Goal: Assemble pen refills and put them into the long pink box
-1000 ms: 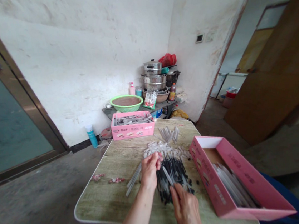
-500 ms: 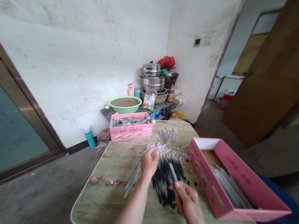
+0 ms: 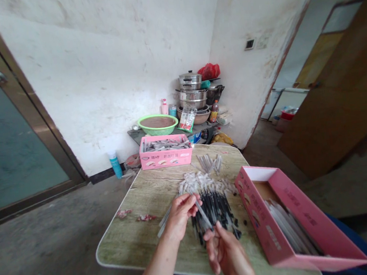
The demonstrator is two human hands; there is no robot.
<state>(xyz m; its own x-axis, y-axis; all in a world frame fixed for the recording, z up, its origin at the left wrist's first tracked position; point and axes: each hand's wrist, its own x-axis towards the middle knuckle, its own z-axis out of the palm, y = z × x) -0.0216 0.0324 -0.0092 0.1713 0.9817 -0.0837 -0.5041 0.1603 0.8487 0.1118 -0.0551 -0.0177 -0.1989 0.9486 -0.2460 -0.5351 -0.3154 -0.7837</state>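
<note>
My left hand (image 3: pixel 180 213) pinches the upper end of a slim translucent pen (image 3: pixel 203 214) between thumb and fingers. The pen slants down to my right hand (image 3: pixel 227 249), whose thumb and forefinger close on its lower end. Beneath both hands lies a pile of black and clear pens (image 3: pixel 216 208) on the wood-patterned table (image 3: pixel 126 243). Just beyond it is a heap of small clear pen caps (image 3: pixel 193 181). Several clear tubes (image 3: pixel 165 222) lie partly hidden behind my left hand and wrist.
A pink box (image 3: pixel 166 159) full of pens stands at the table's far edge. Another pink box (image 3: pixel 257 221) with long clear tubes is at the right. More tubes (image 3: pixel 209 163) lie toward the back. A green basin (image 3: pixel 158 130) and stacked pots (image 3: pixel 192 96) stand against the wall.
My left hand has come back from the cap heap toward me and now meets the pen held in my right hand. The pen has tilted over to the left. The view has shifted slightly.
</note>
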